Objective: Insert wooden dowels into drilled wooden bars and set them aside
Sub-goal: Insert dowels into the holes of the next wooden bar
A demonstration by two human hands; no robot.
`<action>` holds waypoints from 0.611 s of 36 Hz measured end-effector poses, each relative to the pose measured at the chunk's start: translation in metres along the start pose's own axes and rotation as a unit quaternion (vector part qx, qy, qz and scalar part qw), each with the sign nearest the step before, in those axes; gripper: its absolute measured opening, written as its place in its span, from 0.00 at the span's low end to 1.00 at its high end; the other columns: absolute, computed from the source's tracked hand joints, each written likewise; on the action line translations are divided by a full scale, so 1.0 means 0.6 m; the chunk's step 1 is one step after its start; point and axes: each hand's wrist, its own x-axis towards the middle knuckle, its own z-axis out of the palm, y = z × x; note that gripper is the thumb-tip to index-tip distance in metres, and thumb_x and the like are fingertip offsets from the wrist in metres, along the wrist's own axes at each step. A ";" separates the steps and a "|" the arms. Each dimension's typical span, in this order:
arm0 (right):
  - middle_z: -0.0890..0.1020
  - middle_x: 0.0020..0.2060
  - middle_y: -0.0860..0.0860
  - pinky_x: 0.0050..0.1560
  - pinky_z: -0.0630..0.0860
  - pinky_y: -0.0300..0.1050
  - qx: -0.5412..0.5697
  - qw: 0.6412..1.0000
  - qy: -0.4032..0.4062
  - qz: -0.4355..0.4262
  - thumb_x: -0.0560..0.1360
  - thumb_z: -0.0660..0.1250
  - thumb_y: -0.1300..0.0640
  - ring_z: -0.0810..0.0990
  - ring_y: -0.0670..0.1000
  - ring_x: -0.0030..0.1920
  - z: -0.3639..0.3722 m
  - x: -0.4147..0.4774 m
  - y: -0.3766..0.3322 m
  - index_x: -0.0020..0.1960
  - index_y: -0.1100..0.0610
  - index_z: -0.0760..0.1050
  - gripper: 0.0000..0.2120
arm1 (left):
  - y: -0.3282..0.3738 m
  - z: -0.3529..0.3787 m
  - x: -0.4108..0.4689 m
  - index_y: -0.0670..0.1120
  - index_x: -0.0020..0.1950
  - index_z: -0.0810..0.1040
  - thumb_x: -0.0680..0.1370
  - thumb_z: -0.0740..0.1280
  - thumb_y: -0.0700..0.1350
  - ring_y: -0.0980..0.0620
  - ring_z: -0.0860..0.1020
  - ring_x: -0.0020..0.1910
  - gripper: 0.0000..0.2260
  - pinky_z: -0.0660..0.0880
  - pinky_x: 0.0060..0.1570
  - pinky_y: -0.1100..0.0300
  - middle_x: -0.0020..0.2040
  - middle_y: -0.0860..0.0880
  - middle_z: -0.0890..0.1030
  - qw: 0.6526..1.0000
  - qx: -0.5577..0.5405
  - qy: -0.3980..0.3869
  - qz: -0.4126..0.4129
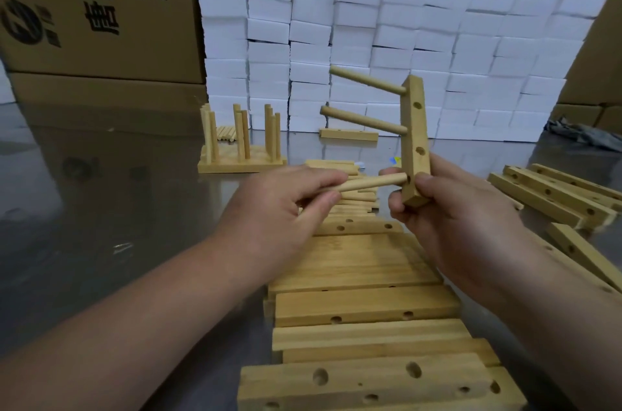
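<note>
Pale matt wooden bars (415,141) and dowels (370,183), glossy metal table (101,208) — matt cardboard boxes (101,6)

Your left hand (286,205) hid the near end of the dowel (370,185) | its tip was lost inside the bar (415,128) | your right hand (454,222) covered that bar's foot | loose dowels (333,166) half-masked behind both | cartons (84,6) cropped up top | nearest bars (370,383) cut off below

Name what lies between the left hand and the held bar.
Head view: a dowel spans it, pinched by the left hand, its tip at the lowest hole of the bar.
</note>
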 end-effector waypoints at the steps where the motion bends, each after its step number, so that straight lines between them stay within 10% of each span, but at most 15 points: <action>1: 0.81 0.39 0.53 0.37 0.76 0.38 -0.011 1.000 -0.009 -0.003 0.79 0.53 0.66 0.76 0.47 0.32 -0.001 -0.002 -0.001 0.47 0.58 0.78 0.15 | -0.001 -0.001 0.000 0.58 0.56 0.73 0.74 0.69 0.42 0.60 0.77 0.47 0.15 0.73 0.47 0.66 0.44 0.65 0.77 1.000 -0.001 0.001 0.006; 9: 0.83 0.45 0.54 0.43 0.79 0.38 -0.010 1.000 -0.019 0.009 0.80 0.54 0.66 0.83 0.49 0.40 0.000 -0.003 0.000 0.65 0.60 0.69 0.16 | 0.000 -0.004 0.001 0.56 0.57 0.75 0.74 0.64 0.46 0.60 0.76 0.45 0.12 0.73 0.44 0.65 0.44 0.57 0.80 1.000 -0.025 -0.013 0.012; 22: 0.83 0.48 0.53 0.45 0.78 0.36 -0.024 0.999 -0.044 -0.002 0.80 0.53 0.65 0.83 0.51 0.50 0.008 -0.014 -0.001 0.57 0.51 0.75 0.17 | 0.008 -0.003 -0.001 0.64 0.49 0.69 0.75 0.59 0.51 0.67 0.71 0.43 0.07 0.66 0.39 0.76 0.42 0.63 0.72 0.998 -0.028 -0.044 -0.044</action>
